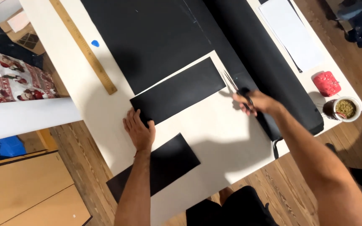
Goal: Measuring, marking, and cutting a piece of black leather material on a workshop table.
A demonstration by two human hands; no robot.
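A person leans over a white table (214, 138), seen from above, both bare arms reaching onto it. The left hand (139, 130) lies flat, fingers spread a little, pressing on the near left corner of a black rectangular strip (177, 91) that lies at a slant in the middle of the table. The right hand (255, 102) is curled around the dark handles of a pair of scissors (236, 86); the thin blades point away from the person and sit just beside the strip's right end, at the edge of the large black sheet (156, 37) that covers the far part of the table. Whether the blades are biting into material cannot be made out.

A second black strip (170, 161) lies nearer the person, partly under the left forearm and hanging over the table's near edge. To the right, a thick black roll (273, 62) runs along the table, close behind the right hand. Beyond it lie white sheets of paper (292, 31), a red pincushion-like lump (326, 83) and a round cup of green herb (344, 109) near the table's right corner. On the left, a long wooden ruler (83, 45) lies along the table, with a small blue piece (94, 43) beside it. Patterned red and white cloth (9, 77) sits off the table's left side, above a wooden floor.
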